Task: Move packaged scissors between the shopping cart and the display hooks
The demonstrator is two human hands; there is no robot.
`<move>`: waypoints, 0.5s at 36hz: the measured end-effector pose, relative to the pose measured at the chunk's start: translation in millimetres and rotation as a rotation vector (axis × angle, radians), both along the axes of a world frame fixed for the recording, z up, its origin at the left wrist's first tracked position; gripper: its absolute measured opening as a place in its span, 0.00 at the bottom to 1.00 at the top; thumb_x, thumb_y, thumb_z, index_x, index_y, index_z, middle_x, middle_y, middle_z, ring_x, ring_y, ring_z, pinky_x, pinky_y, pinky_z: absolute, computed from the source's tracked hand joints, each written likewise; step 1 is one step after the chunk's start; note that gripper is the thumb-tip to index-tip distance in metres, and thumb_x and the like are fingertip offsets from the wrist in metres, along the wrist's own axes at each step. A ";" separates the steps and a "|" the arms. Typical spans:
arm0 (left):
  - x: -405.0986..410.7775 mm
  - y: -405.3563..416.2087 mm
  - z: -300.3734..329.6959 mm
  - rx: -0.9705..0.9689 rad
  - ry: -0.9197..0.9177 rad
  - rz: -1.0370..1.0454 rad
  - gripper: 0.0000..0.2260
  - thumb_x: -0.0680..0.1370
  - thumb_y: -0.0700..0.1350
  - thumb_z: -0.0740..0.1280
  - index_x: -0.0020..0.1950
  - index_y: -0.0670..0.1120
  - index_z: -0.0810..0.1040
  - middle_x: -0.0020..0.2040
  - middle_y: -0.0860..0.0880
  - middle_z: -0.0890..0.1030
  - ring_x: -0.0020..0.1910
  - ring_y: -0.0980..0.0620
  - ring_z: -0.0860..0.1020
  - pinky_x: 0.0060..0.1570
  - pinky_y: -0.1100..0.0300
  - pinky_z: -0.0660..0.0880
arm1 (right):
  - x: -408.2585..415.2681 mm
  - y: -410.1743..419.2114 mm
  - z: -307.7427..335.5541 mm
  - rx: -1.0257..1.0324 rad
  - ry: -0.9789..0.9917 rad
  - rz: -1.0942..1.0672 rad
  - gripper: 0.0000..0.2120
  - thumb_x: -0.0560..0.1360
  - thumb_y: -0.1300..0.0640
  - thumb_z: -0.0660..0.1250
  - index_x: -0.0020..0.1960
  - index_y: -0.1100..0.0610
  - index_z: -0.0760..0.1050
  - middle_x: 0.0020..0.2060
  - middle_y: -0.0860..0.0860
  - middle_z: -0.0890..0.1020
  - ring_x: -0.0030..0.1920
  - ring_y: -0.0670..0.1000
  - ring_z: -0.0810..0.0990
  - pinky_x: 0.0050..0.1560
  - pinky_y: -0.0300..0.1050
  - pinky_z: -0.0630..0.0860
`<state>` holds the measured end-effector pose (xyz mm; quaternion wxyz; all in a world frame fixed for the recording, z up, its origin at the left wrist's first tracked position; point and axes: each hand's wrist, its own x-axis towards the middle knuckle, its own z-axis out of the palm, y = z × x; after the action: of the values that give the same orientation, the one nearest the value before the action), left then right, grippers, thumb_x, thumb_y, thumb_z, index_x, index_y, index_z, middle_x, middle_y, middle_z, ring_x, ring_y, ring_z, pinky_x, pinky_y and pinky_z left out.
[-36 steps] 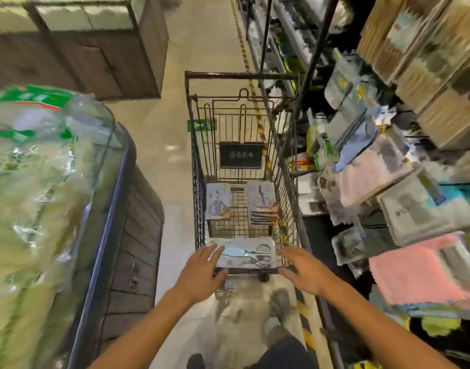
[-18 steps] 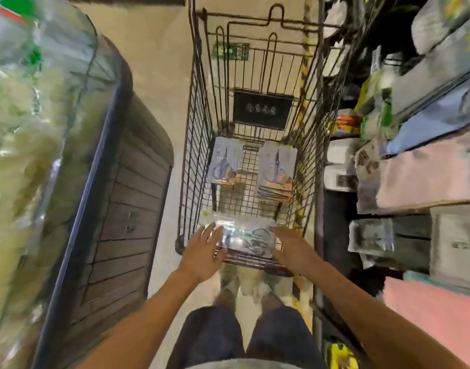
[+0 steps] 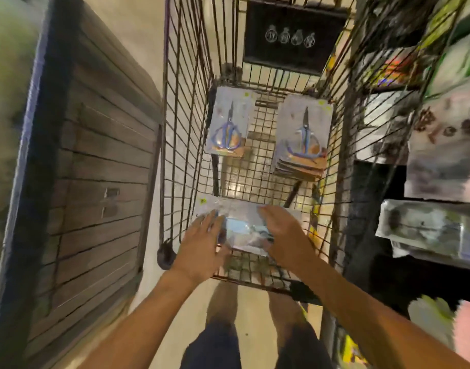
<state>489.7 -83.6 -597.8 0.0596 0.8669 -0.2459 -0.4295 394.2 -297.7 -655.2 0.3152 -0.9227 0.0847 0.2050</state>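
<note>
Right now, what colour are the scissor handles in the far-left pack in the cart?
Blue, on the far-left pack; the head view, the only one, shows it.

- Floor (image 3: 138, 30): pale beige, smooth, with soft glare from overhead light.
- Left: a display unit with a dark wooden slatted side (image 3: 101, 182) and a dark blue rim (image 3: 39, 129); blurred green and white goods above it.
- Right: dark store shelving (image 3: 375, 182) stocked with blurred packaged goods, among them pale packs (image 3: 428, 230) and a pink item (image 3: 468, 334) at the lower corner.
- Yellow-and-black floor marking (image 3: 348, 350) along the foot of the shelving.
</note>
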 end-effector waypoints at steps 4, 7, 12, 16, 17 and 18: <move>-0.8 7.7 -14.5 -0.007 0.005 0.010 0.45 0.71 0.75 0.35 0.83 0.52 0.51 0.84 0.50 0.49 0.82 0.46 0.48 0.81 0.50 0.48 | 2.3 11.3 -1.2 -0.109 0.068 -0.040 0.40 0.70 0.51 0.78 0.77 0.53 0.64 0.73 0.53 0.71 0.72 0.57 0.69 0.73 0.53 0.66; -2.5 15.6 -19.5 -0.053 -0.001 0.050 0.45 0.72 0.77 0.35 0.82 0.53 0.55 0.83 0.49 0.53 0.82 0.46 0.51 0.80 0.48 0.52 | -0.8 14.4 1.6 -0.125 0.056 -0.025 0.38 0.71 0.53 0.76 0.77 0.49 0.62 0.68 0.52 0.72 0.67 0.57 0.71 0.63 0.54 0.73; -3.4 15.6 -4.6 -0.085 0.003 0.107 0.39 0.73 0.69 0.42 0.82 0.54 0.56 0.82 0.48 0.55 0.81 0.47 0.52 0.79 0.51 0.53 | 0.2 4.7 10.4 0.032 0.147 -0.041 0.33 0.78 0.53 0.70 0.78 0.46 0.61 0.70 0.50 0.74 0.68 0.53 0.73 0.66 0.49 0.72; -1.0 20.9 2.0 -0.176 -0.047 0.159 0.35 0.76 0.67 0.49 0.81 0.52 0.61 0.80 0.48 0.60 0.79 0.48 0.59 0.76 0.48 0.63 | 12.0 -9.2 24.6 0.172 0.164 -0.011 0.29 0.80 0.56 0.67 0.78 0.44 0.63 0.70 0.48 0.75 0.67 0.52 0.76 0.66 0.51 0.74; 0.0 21.7 4.0 -0.196 -0.034 0.183 0.35 0.77 0.67 0.49 0.81 0.53 0.60 0.81 0.50 0.59 0.80 0.49 0.58 0.76 0.48 0.63 | 14.0 -11.5 29.7 0.186 0.158 -0.008 0.29 0.80 0.56 0.66 0.78 0.43 0.63 0.69 0.48 0.75 0.66 0.52 0.76 0.65 0.51 0.75; 1.1 22.1 7.0 -0.215 -0.018 0.207 0.35 0.77 0.68 0.49 0.81 0.54 0.59 0.81 0.51 0.58 0.80 0.51 0.57 0.76 0.48 0.63 | 14.8 -14.2 34.8 0.192 0.144 -0.011 0.29 0.80 0.57 0.66 0.78 0.42 0.62 0.69 0.48 0.76 0.66 0.52 0.76 0.64 0.51 0.75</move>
<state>490.8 -61.5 -590.8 0.1941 0.8800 -0.2003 -0.3845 409.1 -312.0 -620.4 0.3965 -0.8707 0.0922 0.2761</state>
